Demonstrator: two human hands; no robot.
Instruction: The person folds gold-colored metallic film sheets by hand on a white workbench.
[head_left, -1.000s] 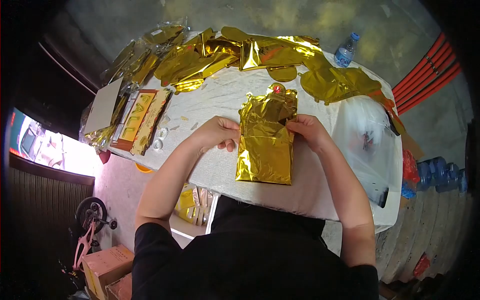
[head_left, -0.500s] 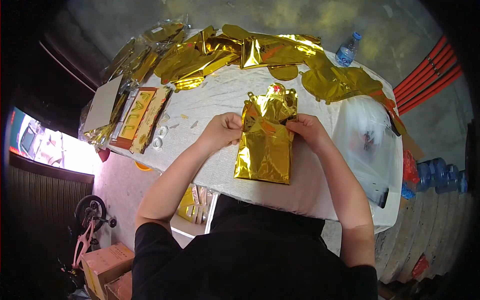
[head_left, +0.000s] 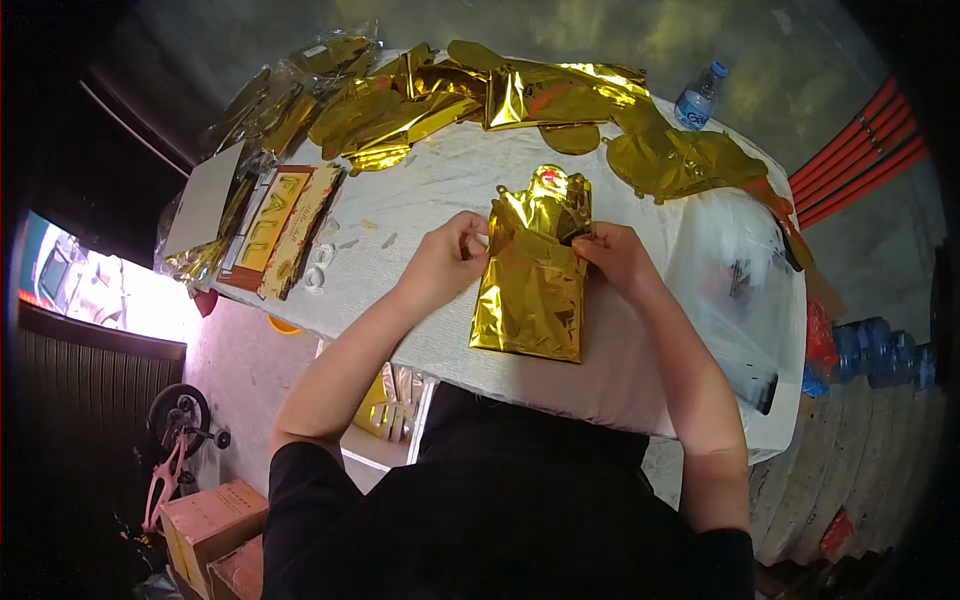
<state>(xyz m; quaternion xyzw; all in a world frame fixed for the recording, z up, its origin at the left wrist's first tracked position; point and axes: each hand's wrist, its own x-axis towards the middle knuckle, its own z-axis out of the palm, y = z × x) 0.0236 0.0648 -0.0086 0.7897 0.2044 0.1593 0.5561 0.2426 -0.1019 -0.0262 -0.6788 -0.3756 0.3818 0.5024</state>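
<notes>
A folded gold foil piece [head_left: 530, 290] lies on the white-covered table [head_left: 400, 190], near its front edge. Its top part is crumpled, with small tabs and a red mark. At its left edge is my left hand [head_left: 447, 258], fingers curled together; what they pinch, if anything, is hidden. My right hand [head_left: 612, 258] pinches the foil's upper right edge between thumb and fingers.
Gold foil shapes [head_left: 560, 95] line the back of the table. A printed card [head_left: 275, 225] and white rings [head_left: 315, 275] sit left. A water bottle [head_left: 697, 100] stands at the back right, beyond clear plastic bags [head_left: 725, 270].
My left hand has shifted slightly up at the foil's left edge. The foil's top folds sit a little differently, and my right hand remains at its right edge.
</notes>
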